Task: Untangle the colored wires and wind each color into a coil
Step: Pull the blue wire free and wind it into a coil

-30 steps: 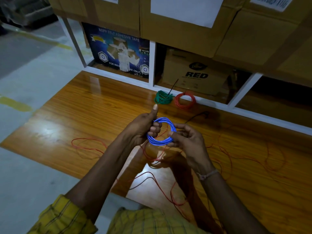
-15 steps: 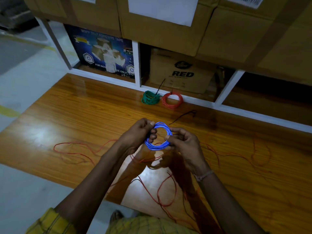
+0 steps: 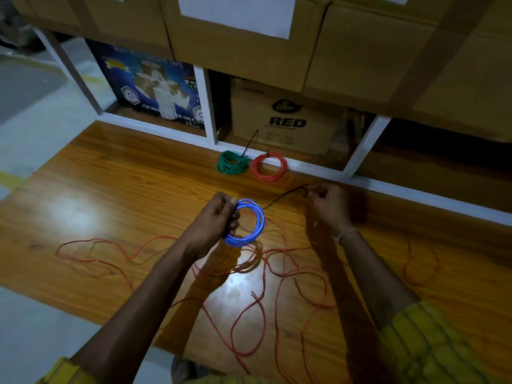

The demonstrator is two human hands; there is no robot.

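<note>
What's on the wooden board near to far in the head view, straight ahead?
Loose red wire → blue coil gripped in the left hand → green coil and red coil side by side at the far edge → cardboard box marked RED in the shelf.

We see a dim scene; light from above throws white glare on the glossy tabletop (image 3: pixel 83 217), arms cast dark shadows, edges bend.

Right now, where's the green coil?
Head view, upper centre: the green coil lies on the wooden board at its far edge against the white shelf frame, just left of the red coil.
</note>
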